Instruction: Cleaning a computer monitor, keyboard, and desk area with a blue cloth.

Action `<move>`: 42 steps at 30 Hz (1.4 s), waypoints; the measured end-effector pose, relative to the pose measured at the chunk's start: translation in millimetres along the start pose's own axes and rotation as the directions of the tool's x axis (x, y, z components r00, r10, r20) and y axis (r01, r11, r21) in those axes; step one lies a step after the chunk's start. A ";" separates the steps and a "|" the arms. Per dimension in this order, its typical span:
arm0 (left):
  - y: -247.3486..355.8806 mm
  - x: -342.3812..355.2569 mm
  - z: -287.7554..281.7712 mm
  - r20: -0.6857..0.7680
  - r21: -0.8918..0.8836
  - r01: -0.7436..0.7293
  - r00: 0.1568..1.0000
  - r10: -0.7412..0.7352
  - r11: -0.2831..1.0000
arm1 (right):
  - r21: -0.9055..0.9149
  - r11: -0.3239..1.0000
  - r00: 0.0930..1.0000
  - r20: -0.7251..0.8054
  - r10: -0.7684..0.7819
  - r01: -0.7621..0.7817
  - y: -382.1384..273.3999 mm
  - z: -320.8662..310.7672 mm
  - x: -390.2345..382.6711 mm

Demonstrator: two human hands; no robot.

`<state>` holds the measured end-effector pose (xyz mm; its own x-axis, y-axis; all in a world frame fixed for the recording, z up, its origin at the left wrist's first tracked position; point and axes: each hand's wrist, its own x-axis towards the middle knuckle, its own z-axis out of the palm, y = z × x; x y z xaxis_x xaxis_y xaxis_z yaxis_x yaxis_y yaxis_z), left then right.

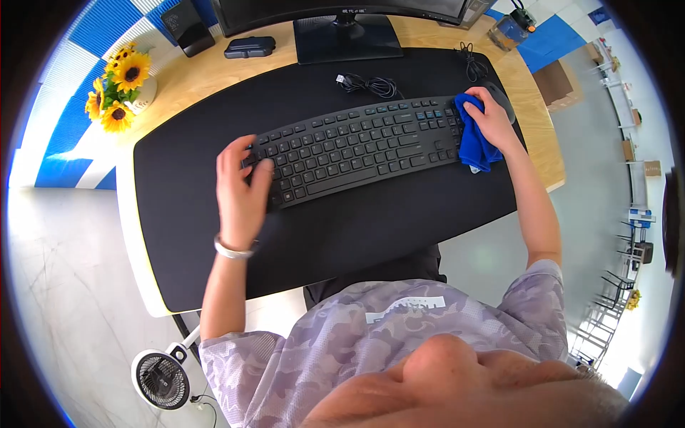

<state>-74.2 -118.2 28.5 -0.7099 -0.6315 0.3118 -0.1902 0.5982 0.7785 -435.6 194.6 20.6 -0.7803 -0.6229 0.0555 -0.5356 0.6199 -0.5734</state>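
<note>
A black full-size keyboard [357, 148] lies across the black desk mat [342, 235], its right end a little farther off than its left. My left hand [239, 185] grips the keyboard's left end, thumb over the near left keys and fingers curled at the far corner. At the other end, my right hand [492, 121] is closed on a bunched blue cloth [475, 146], which covers the keyboard's right edge by the number keys. Part of the cloth hangs toward me onto the mat. The fingertips under the cloth are hidden.
Behind the keyboard lies a coiled black cable [374, 86]; another bundled cable [471, 64] sits farther right. A dark mouse [505, 105] is partly hidden beside my right hand. The monitor stand [348, 41], a black case [250, 47] and sunflowers [121, 82] line the back.
</note>
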 end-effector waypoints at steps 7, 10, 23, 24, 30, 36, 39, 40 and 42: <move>-31.2 17.4 -30.2 0.144 -0.079 0.391 0.915 -0.378 0.917 | 0.296 0.950 0.991 -0.050 0.122 -0.102 6.7 7.2 6.9; -35.1 30.5 -38.2 0.325 -0.236 0.564 0.813 -0.482 0.791 | 0.423 0.904 0.982 -0.130 0.135 -0.068 0.9 1.9 4.1; 6.1 -55.2 -80.5 0.095 -0.211 0.101 0.992 -0.083 0.972 | 0.716 0.678 0.952 -0.294 0.079 0.165 -20.3 -27.2 -98.1; 5.4 -66.2 -80.7 0.098 -0.274 0.023 0.995 0.005 0.961 | 0.693 0.700 0.951 -0.302 0.070 0.169 -20.1 -30.4 -111.9; -8.1 -118.4 -65.2 0.115 -0.195 -0.091 0.987 0.115 0.977 | 0.500 0.866 0.982 -0.152 0.108 -0.018 -14.2 -41.1 -150.1; 8.9 -116.5 -49.7 0.207 0.194 -0.230 0.960 0.190 0.954 | 0.528 0.847 0.997 -0.023 0.080 -0.056 -11.0 -39.9 -130.1; 5.5 -120.4 -55.6 0.230 0.186 -0.128 0.970 0.084 0.974 | 0.469 0.882 0.998 0.065 0.023 -0.051 -46.8 -28.3 -113.0; 6.2 -121.3 -57.6 0.235 0.187 -0.142 0.967 0.096 0.972 | 0.353 0.934 0.997 0.030 -0.069 0.054 -55.2 -24.1 -109.6; 7.4 -122.1 -56.6 0.243 0.184 -0.156 0.964 0.109 0.970 | 0.202 0.937 0.959 -0.069 -0.275 0.283 -61.2 -8.2 -101.6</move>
<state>49.4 -64.6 27.0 -0.8699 -0.4236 0.2526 -0.1987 0.7698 0.6066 -326.2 223.8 56.7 -0.6236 -0.7345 0.2676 -0.6579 0.3082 -0.6871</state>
